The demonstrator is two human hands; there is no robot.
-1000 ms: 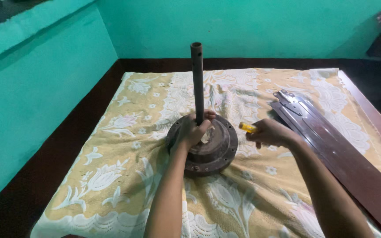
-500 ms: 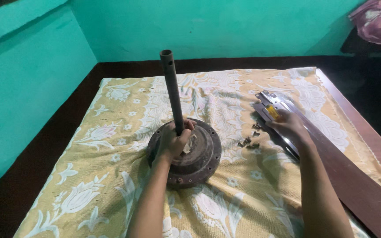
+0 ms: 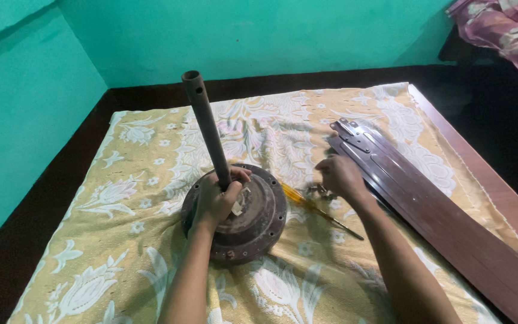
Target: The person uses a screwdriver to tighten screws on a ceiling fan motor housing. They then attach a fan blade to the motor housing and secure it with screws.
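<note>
One round brown fan motor (image 3: 244, 216) lies on the bed, with one rod (image 3: 206, 127) rising from it. Right of the motor lies one yellow-handled screwdriver (image 3: 316, 209), and beyond that a small cluster of screws (image 3: 320, 191) (too blurred to count). Farther right: a stack of brown fan blades (image 3: 439, 210), number unclear.

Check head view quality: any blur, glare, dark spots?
Head view: dim, even light; right hand and the small screws beside it slightly blurred; left hand on the rod sharper; faint sheen on the fan blades; right edge of floor nearly black.
</note>
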